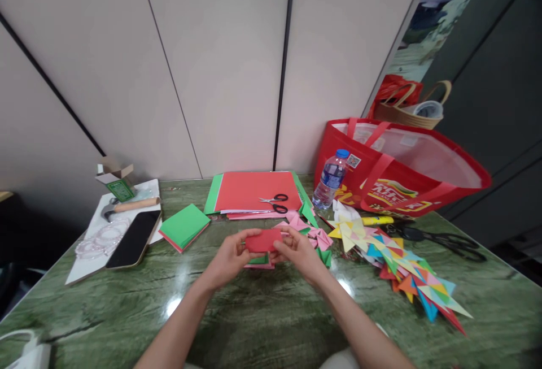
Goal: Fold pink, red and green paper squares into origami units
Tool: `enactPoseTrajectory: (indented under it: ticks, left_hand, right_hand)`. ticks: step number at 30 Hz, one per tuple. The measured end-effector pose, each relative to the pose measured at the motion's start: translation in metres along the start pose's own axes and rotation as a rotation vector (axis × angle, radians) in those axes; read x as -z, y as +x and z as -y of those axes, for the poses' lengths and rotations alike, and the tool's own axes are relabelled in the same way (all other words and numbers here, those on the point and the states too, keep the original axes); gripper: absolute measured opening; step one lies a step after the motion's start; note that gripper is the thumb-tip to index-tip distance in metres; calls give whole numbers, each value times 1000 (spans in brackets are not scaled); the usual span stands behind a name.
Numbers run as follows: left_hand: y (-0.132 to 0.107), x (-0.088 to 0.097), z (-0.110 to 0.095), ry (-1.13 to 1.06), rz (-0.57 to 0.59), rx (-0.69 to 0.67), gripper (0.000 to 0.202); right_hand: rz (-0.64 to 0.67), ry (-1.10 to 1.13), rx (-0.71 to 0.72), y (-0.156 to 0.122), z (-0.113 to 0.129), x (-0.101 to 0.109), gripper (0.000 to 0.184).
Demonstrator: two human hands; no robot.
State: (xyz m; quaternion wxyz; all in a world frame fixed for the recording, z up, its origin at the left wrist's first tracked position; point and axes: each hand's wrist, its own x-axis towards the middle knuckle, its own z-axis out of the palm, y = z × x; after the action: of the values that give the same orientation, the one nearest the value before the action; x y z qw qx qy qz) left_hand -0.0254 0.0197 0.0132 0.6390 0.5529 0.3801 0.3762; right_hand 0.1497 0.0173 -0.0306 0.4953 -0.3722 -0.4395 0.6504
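Pale wall panels (228, 64) stand behind a glossy green table (110, 312).

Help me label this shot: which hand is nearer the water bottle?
Right. The right hand is in front and left of the water bottle; the left hand is farther left along the red paper.

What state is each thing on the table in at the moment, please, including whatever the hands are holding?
Red paper: held up between left hand and right hand
Bottle: standing, capped
Phone: face up, screen dark
Small box: open at the top
Red bag: standing, open
Small scissors: lying on red sheets
Hammer: lying down
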Motion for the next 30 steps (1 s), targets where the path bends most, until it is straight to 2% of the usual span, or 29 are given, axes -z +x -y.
enactPoseTrajectory:
  ticks: [3, 7, 11, 15, 18, 23, 26, 30]
  left_hand:
    - [-3, -2, -4, -44, 40, 30, 46]
    - [-6, -5, -9, -166, 91, -13, 61]
    - [0, -5, -1, -83, -31, -23, 77]
    - [4, -3, 7, 88, -116, 22, 67]
    - [3, -2, 6, 130, -120, 35, 65]
    - [0, -4, 0, -78, 44, 108, 45]
    - [0, -5, 0, -193, 31, 175, 48]
    - [2, -5, 1, -202, -2, 147, 45]
  right_hand:
    - [-28, -26, 32, -1, 1, -1, 50]
    - [-76, -55, 90, -2, 6, -2, 48]
    - [-104, -90, 123, -3, 6, -5, 46]
    - [-90, -94, 147, -4, 3, -6, 42]
    - [-86, -110, 195, -4, 1, -6, 36]
    - [-143, -202, 265, -5, 2, -4, 27]
    - [-167, -262, 318, -6, 4, -3, 24]
    - [-171, -311, 355, -6, 4, -3, 23]
